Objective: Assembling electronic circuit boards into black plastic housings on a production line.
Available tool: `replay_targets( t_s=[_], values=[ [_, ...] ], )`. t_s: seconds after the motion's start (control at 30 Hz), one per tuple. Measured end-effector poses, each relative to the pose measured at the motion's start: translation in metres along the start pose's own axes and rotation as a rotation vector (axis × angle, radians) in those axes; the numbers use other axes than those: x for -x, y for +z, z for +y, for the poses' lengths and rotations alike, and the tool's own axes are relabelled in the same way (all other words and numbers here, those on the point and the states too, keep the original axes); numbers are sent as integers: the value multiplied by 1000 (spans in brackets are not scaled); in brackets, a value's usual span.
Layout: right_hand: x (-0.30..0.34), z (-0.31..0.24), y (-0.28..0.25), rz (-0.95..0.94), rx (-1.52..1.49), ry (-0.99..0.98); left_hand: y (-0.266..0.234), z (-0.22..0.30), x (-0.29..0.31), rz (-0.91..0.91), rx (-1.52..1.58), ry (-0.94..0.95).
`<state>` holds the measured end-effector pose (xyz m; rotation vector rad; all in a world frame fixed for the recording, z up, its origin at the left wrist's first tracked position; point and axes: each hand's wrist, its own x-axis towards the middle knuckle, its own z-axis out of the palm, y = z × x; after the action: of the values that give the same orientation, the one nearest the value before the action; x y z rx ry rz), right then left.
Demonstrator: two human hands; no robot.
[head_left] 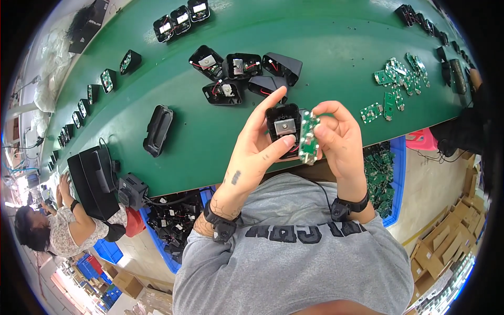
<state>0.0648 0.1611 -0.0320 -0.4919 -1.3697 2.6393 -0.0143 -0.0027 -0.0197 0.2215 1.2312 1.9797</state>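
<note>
Row of black cases (107, 80) curves along table's far left. Black tray (158, 131) next, then stretch of green table (205, 131). My left hand (255, 143) wraps open black box (283, 111) near front edge, more boxes (238, 65) just beyond. My right hand (341, 137) pinches circuit board (308, 137) at box's right rim. More tabletop, then board pile (401, 76); blue bin (400, 184) below front edge.

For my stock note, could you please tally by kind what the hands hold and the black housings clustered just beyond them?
Black housing in left hand: 1
Green circuit board in right hand: 1
Clustered black housings: 5
Total: 7
</note>
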Motion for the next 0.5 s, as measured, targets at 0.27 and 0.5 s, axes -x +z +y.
replay_targets(
  t_s=[0.27,0.5],
  values=[
    [8,-8,15,50,429,-164,0,0,-1,18,-48,-31],
    [-7,-13,8,-30,893,-624,4,6,6,-160,-38,25]
  ],
)
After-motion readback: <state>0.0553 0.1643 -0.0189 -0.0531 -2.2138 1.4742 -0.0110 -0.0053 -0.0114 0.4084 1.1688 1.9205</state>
